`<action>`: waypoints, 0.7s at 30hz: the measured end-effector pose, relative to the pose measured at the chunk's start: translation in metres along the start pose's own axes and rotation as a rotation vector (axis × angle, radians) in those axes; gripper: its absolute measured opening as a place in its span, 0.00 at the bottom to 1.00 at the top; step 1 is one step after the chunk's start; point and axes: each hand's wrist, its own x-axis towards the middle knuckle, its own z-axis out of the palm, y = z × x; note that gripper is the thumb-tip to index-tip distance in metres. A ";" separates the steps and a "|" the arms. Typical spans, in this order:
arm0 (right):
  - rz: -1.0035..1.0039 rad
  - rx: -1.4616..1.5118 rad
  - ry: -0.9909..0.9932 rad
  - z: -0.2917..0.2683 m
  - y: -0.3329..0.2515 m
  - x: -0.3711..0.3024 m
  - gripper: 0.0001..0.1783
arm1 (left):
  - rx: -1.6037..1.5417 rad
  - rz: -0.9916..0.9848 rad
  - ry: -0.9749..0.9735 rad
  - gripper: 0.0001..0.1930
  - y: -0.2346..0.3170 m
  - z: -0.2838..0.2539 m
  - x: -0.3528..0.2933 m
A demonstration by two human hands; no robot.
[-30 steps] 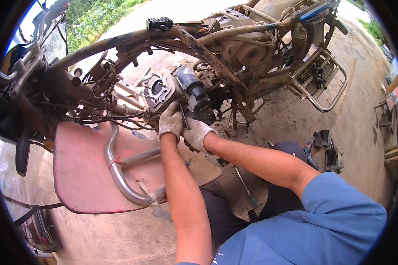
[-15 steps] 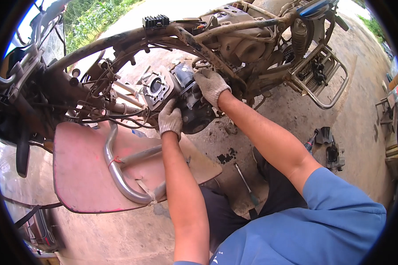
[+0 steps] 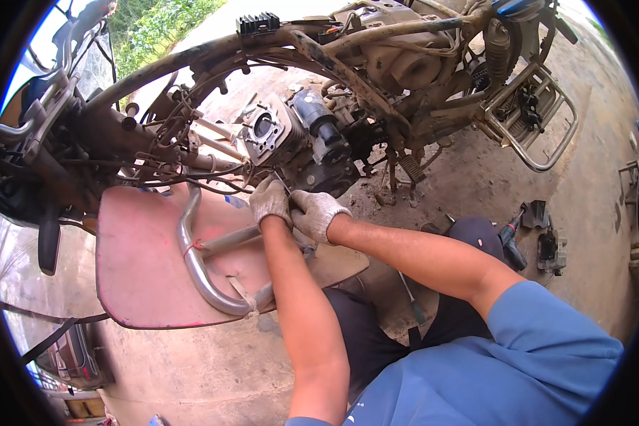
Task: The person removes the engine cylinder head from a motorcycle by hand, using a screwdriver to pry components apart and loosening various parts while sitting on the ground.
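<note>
My left hand [image 3: 270,199], in a pale knit glove, has its fingers curled together just below the motorcycle engine [image 3: 329,177]. Beside it, my right hand [image 3: 317,214], gloved too, is closed in a pinch. A thin metal piece [image 3: 282,183] shows between the two hands; its kind is too small to make out, and the fingertips are partly hidden. Above them sits the engine's finned cylinder [image 3: 265,129], its bore exposed and studs sticking up. A black cylindrical part [image 3: 311,108] lies against the engine next to it.
The stripped motorcycle frame [image 3: 184,60] arches over the engine. A pink board [image 3: 145,263] with a bent metal crash bar [image 3: 192,266] on it lies at left. Near my legs are a screwdriver [image 3: 416,311], a power drill [image 3: 511,245] and a finned metal part [image 3: 551,248].
My right hand has left the black cylindrical part and come down to the left, beside my left hand. My left hand has dropped slightly, and the view has shifted a little.
</note>
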 end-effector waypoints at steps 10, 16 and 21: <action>0.048 0.345 -0.013 0.041 0.021 0.014 0.17 | 0.556 0.320 -0.070 0.22 0.002 0.000 0.011; 0.117 0.270 -0.027 0.004 0.006 0.009 0.19 | 0.409 0.248 -0.067 0.21 -0.004 0.005 0.025; 0.062 0.170 0.288 -0.068 -0.012 0.037 0.18 | -0.039 0.088 0.086 0.19 -0.016 0.026 0.028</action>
